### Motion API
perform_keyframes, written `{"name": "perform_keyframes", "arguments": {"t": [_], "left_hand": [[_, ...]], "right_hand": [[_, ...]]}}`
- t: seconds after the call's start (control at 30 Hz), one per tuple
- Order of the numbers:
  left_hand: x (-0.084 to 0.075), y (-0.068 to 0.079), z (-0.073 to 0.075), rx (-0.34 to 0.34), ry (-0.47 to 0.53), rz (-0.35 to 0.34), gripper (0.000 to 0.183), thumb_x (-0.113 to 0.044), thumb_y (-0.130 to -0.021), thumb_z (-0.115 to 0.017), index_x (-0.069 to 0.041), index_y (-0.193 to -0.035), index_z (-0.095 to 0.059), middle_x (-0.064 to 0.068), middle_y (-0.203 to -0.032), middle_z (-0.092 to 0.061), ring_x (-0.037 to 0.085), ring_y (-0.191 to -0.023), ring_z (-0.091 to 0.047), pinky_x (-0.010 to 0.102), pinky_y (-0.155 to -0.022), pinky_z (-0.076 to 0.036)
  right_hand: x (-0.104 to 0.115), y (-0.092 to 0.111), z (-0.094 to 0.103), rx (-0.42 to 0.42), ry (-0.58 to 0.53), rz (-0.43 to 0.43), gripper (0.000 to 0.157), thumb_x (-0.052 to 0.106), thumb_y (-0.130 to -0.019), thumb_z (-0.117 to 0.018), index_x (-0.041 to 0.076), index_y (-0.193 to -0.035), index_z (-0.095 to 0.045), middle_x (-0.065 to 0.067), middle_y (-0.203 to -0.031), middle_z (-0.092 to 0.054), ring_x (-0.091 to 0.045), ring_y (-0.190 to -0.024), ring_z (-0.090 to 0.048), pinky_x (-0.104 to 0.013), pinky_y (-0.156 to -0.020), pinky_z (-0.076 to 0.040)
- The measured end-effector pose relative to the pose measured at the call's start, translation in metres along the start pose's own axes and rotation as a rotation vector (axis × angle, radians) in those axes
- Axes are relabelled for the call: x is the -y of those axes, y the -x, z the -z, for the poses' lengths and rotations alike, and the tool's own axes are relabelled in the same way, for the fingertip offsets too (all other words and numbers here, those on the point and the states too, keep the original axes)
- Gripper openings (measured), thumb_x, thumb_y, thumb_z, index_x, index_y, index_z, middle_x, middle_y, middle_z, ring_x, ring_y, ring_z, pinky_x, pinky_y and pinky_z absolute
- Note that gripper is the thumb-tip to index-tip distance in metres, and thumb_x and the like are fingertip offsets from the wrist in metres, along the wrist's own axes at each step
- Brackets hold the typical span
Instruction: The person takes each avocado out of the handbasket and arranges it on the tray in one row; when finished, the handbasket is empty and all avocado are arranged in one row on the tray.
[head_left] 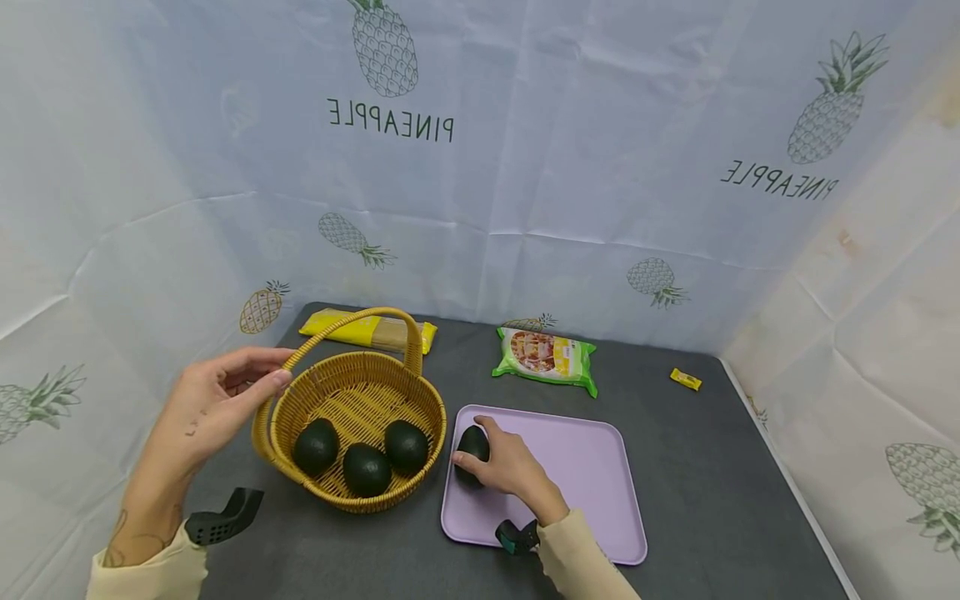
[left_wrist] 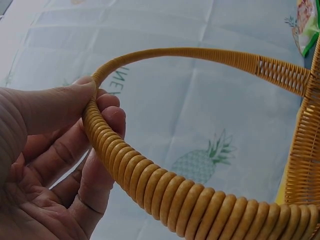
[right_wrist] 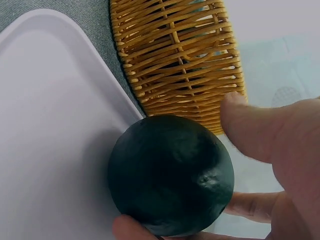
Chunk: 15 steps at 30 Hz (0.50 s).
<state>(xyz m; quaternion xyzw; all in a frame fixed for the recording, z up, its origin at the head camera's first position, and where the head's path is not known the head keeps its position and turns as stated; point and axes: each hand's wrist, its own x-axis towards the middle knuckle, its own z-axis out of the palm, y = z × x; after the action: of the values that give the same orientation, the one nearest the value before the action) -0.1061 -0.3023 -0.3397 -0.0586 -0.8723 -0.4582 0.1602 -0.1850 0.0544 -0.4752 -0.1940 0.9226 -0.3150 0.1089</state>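
The right grip (head_left: 510,461) curls round a dark avocado (head_left: 471,450) at the lilac tray's (head_left: 570,492) left side; whether lifted is unclear. The left grip (head_left: 217,408) pinches the handle (left_wrist: 165,200) of the yellow basket (head_left: 360,398). Three avocados (head_left: 367,469) already lie inside; only the held one remains outside. Beyond the tray, a green packet (head_left: 546,358) rests on the table (head_left: 720,492).

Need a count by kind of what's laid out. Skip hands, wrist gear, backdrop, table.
avocados: 4 (3 inside the basket, 1 at the right hand)
basket: 1
tray: 1
wrapped packs: 3
Total: 9
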Motion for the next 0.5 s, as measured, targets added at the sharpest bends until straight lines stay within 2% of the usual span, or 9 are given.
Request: {"name": "perform_keyframes", "arguments": {"t": [0.2, 0.33, 0.5], "left_hand": [[0.0003, -0.0001, 0.0003, 0.007, 0.010, 0.005, 0.031, -0.019, -0.099, -0.068, -0.007, -0.127, -0.069, -0.012, -0.099, -0.073, 0.003, -0.086, -0.070, 0.018, -0.069, -0.056], [0.0002, -0.0002, 0.0004, 0.006, 0.004, 0.008, 0.031, -0.020, -0.099, -0.068, -0.008, -0.127, -0.069, -0.012, -0.099, -0.073, 0.003, -0.085, -0.070, 0.018, -0.069, -0.056], [0.0002, -0.0004, 0.0003, 0.004, -0.001, 0.000, 0.030, -0.019, -0.099, -0.068, -0.007, -0.127, -0.069, -0.012, -0.099, -0.073, 0.003, -0.085, -0.069, 0.017, -0.069, -0.056]], "right_hand": [[0.0021, -0.0001, -0.0007, -0.010, 0.006, 0.016, 0.065, 0.039, -0.093, -0.071, 0.004, -0.143, -0.050, -0.026, -0.125, -0.066, -0.038, -0.111, -0.067, -0.053, -0.092, -0.054], [0.0038, -0.0002, -0.0021, -0.004, -0.005, 0.036, 0.065, 0.039, -0.093, -0.072, 0.002, -0.142, -0.050, -0.026, -0.124, -0.066, -0.038, -0.109, -0.067, -0.053, -0.091, -0.055], [0.0018, 0.0003, -0.0018, 0.012, -0.015, 0.021, 0.066, 0.041, -0.093, -0.071, 0.004, -0.143, -0.049, -0.025, -0.123, -0.067, -0.036, -0.108, -0.067, -0.053, -0.090, -0.055]]}}
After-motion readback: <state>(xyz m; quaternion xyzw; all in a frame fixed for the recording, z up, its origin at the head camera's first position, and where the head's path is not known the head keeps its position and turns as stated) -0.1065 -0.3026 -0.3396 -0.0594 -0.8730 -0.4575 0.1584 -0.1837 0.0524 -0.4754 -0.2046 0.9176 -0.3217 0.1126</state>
